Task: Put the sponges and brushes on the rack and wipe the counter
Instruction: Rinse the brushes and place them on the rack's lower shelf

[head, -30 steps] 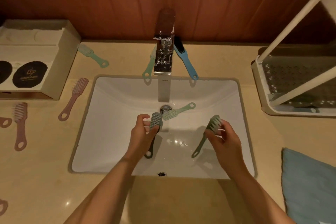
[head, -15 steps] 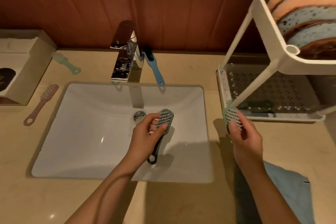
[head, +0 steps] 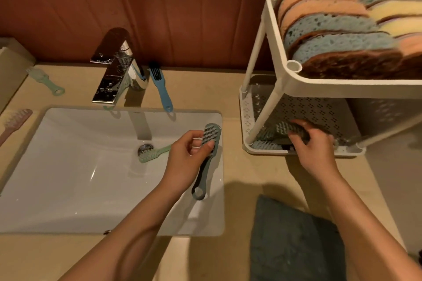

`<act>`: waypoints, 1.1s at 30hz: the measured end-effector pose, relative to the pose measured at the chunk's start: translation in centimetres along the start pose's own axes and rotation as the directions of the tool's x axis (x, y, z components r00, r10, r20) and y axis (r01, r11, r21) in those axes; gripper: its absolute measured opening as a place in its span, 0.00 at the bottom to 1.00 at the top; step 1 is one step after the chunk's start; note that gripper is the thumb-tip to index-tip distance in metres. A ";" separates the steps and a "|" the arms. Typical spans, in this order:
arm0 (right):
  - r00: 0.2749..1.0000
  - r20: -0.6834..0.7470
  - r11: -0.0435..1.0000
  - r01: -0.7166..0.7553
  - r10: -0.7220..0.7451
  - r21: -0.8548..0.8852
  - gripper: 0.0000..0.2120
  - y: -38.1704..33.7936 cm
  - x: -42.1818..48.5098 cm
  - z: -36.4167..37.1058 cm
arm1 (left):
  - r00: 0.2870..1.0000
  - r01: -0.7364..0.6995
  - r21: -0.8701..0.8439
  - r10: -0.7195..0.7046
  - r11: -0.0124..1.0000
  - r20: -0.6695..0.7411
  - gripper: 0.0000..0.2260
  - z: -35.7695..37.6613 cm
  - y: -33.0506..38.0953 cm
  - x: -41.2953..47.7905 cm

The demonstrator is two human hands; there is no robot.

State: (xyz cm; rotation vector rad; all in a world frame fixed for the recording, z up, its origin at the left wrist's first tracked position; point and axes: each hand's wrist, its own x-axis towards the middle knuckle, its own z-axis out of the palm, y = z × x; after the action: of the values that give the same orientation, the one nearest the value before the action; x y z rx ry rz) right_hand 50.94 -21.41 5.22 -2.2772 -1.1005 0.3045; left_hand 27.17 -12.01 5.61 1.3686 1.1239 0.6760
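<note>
Two hands: each holding one brush.
Left hand (head: 185, 162): pinches grey brush (head: 206, 159) over sink (head: 68, 178) (bristles up).
Right hand (head: 315, 150): grips green brush (head: 282, 129) inside rack (head: 342, 90), lower tray.

Dim, warm amber light throughout. Hard specular glints on the faucet (head: 114, 68); fainter ones on the sink basin (head: 68, 178). The faucet's shadow falls forward into the basin: source high, toward the wall. Lower tier of the rack (head: 319, 88) dark under its upper shelf. Crisp: grey brush (head: 206, 159) in left hand (head: 185, 162). Motion-blurred: right hand (head: 315, 153), the green brush (head: 283, 129) it grips, sponges (head: 342, 36) at the right edge. Rack posts bow: wide-angle distortion.
</note>
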 end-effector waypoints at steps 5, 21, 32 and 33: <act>0.989 0.129 0.997 0.076 -0.074 -0.005 0.14 0.5 4.5 1.9 | 1.000 0.024 -0.041 -0.024 0.999 -0.004 0.05 1.3 0.5 -0.2; 0.939 0.336 0.994 0.093 -0.070 -0.054 0.13 0.5 7.6 5.3 | 0.996 0.085 -0.080 -0.087 0.993 -0.021 0.04 1.9 0.2 -1.2; 0.954 0.288 0.994 0.098 -0.080 -0.048 0.14 2.0 7.0 5.4 | 0.990 0.140 -0.059 -0.139 0.988 0.022 0.11 2.3 0.1 -0.6; 0.952 0.297 0.995 0.095 -0.080 -0.037 0.14 2.0 7.1 5.5 | 0.990 0.143 -0.061 -0.142 0.988 0.024 0.11 2.4 0.1 -0.6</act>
State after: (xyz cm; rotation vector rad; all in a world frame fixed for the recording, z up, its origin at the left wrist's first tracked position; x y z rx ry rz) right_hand 54.28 -14.63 -0.03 -2.2681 -1.3677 0.6031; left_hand 29.12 -13.53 5.47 1.2265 1.1631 0.5881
